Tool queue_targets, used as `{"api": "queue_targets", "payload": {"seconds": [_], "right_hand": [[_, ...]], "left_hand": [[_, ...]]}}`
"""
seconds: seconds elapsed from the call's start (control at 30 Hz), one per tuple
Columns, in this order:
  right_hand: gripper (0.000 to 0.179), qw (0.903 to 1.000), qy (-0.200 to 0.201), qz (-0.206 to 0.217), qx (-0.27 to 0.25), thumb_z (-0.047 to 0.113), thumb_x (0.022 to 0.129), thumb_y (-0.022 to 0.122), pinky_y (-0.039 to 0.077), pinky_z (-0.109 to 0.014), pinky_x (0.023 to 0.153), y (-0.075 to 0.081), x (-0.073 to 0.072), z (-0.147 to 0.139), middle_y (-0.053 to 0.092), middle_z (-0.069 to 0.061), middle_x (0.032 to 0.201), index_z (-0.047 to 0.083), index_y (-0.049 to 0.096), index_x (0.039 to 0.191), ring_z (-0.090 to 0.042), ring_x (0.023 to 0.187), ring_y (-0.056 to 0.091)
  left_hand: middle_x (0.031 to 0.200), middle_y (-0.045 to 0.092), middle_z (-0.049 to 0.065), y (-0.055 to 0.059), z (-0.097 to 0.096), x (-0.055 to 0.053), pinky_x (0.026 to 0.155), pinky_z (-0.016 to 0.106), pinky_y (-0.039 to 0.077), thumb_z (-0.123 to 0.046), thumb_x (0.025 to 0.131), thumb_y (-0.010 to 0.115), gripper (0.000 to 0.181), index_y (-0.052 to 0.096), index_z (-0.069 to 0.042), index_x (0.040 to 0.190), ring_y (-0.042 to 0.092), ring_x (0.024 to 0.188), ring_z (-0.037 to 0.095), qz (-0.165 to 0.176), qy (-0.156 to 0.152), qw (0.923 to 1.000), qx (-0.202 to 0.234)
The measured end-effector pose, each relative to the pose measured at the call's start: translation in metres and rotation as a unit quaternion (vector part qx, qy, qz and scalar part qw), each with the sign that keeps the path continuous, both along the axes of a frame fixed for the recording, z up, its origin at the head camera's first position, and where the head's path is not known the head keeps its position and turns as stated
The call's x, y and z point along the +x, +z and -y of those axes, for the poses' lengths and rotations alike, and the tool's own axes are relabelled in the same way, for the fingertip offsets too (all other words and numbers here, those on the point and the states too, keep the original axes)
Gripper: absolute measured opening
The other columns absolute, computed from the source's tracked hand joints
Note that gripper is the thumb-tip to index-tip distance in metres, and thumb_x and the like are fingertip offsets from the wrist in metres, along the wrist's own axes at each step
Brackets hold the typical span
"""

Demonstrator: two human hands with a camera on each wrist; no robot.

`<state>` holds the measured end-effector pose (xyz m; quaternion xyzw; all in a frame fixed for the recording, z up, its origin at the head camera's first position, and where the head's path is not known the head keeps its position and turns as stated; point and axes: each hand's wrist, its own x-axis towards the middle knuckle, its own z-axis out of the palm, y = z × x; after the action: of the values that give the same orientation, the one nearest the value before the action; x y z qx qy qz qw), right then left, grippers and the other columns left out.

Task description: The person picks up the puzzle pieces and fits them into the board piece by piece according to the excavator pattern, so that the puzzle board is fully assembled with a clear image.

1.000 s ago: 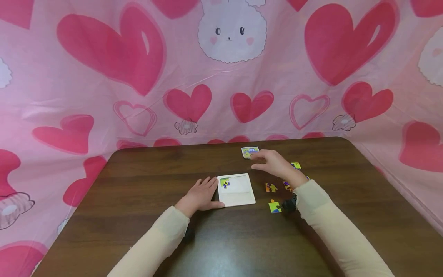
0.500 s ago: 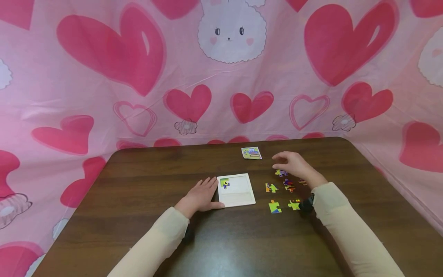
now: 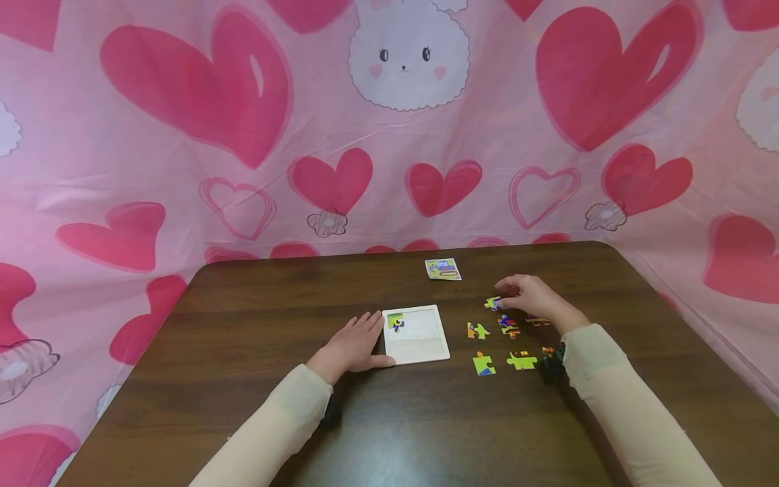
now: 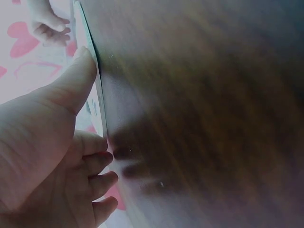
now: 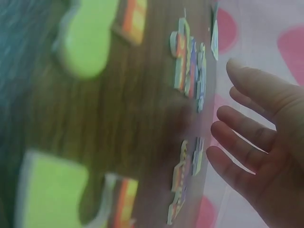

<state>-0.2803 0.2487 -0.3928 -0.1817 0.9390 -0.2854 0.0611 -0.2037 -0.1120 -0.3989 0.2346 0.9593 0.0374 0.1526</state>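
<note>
We judge the puzzle to be near its start: one corner piece (image 3: 396,321) sits in the upper left of the white tray (image 3: 420,343), and the remaining floor is bare. Seven loose pieces that we can make out lie to the tray's right, not yet placed; the right hand may hide more. Nearest the tray are a green-and-orange piece (image 3: 478,330) and, below it, a green-and-blue piece (image 3: 484,366).

Our left hand (image 3: 348,347) lies along the tray's left side, thumb at the lower corner, fingers loosely extended, with nothing gripped. Our right hand (image 3: 535,299) is at a purple-and-green piece (image 3: 491,304); its fingers are softly bent, with a gap between them and the thumb, and the right wrist view shows nothing held. Whether the thumb touches that piece, we cannot tell.

The pieces look stiff and flat, with rounded tabs, scooped sockets and pale cut edges. The tray is smooth and square, with a low raised rim. Behind it, apart from everything, a thin card (image 3: 443,269) with white borders carries a bluish picture like a vehicle. The counter (image 3: 389,419) is dark, wood-grained and slightly glossy; the pink cloth (image 3: 389,135) behind it hangs in faint creases.
</note>
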Motion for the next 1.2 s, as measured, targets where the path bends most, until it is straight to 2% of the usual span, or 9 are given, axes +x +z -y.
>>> {"api": "queue_targets", "payload": {"seconds": [0.1, 0.43, 0.7, 1.2], "right_hand": [[0.037, 0.9999, 0.001, 0.009, 0.011, 0.015, 0.083, 0.069, 0.045, -0.048, 0.083, -0.0002, 0.0001, -0.0023, 0.06, -0.019, 0.105, -0.006, 0.06, 0.112, -0.031, 0.092, 0.055], [0.029, 0.9977, 0.031, 0.008, 0.059, 0.007, 0.081, 0.069, 0.046, -0.044, 0.074, -0.0028, -0.0019, -0.003, 0.059, -0.011, 0.089, -0.008, 0.062, 0.106, -0.023, 0.079, 0.052], [0.021, 0.9976, 0.031, 0.002, 0.062, 0.004, 0.082, 0.068, 0.043, -0.037, 0.067, -0.0007, -0.0021, 0.0014, 0.055, -0.007, 0.08, -0.005, 0.064, 0.1, -0.021, 0.072, 0.046], [0.012, 0.9982, 0.032, 0.009, 0.05, 0.007, 0.08, 0.07, 0.045, -0.034, 0.062, -0.0013, -0.0045, 0.0001, 0.055, -0.004, 0.077, 0.001, 0.061, 0.087, -0.019, 0.068, 0.047]], "left_hand": [[0.149, 0.022, 0.014, -0.0003, 0.0, -0.0003, 0.108, 0.043, 0.016, -0.056, 0.083, 0.056, 0.089, 0.025, 0.0, 0.144, 0.018, 0.136, 0.029, 0.002, 0.0, 1.0, 0.004], [0.149, 0.022, 0.014, 0.0017, 0.0002, -0.0006, 0.108, 0.042, 0.017, -0.056, 0.083, 0.056, 0.088, 0.025, 0.001, 0.143, 0.019, 0.136, 0.029, 0.001, -0.003, 1.0, 0.005], [0.149, 0.023, 0.014, 0.0024, 0.0004, -0.0011, 0.108, 0.042, 0.016, -0.056, 0.083, 0.056, 0.088, 0.025, 0.0, 0.144, 0.019, 0.136, 0.028, 0.001, -0.002, 1.0, 0.003], [0.149, 0.023, 0.014, 0.0049, 0.0004, 0.0, 0.108, 0.042, 0.016, -0.056, 0.083, 0.057, 0.088, 0.026, 0.0, 0.143, 0.019, 0.136, 0.029, 0.004, -0.002, 0.9999, 0.01]]}}
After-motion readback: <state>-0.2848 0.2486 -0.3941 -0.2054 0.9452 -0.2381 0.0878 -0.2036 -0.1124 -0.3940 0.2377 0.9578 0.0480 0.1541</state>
